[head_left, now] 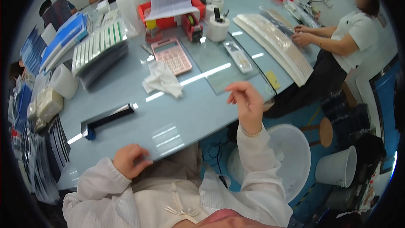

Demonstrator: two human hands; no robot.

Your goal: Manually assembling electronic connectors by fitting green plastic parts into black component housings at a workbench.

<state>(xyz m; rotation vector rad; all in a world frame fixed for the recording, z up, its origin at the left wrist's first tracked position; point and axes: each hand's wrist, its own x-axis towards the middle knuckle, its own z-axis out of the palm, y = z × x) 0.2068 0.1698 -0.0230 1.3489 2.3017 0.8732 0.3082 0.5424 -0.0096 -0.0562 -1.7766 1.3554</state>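
My left hand [130, 160] hovers at the table's near edge, its fingers loosely curled and slightly blurred. A gap shows between its thumb and fingers, with nothing visible in it. Raised over the table's right part, my right hand [249, 107] has bent fingers set apart and holds nothing that I can see. A long black stapler-like tool [107, 118] lies on the glassy table [130, 88] beyond my left hand. Farther off are a crumpled white cloth or tissue [162, 80] and a pink calculator [172, 55]. A clear-wrapped white remote-like item [238, 56] lies beyond my right hand.
Stacked files [99, 50] and papers crowd the left side. A red tray [168, 10], a tape dispenser [192, 27] and a white pen holder [218, 29] stand farther back. At right, a co-worker [346, 38] handles packaged sheets [278, 44]. White bins [337, 166] stand below.
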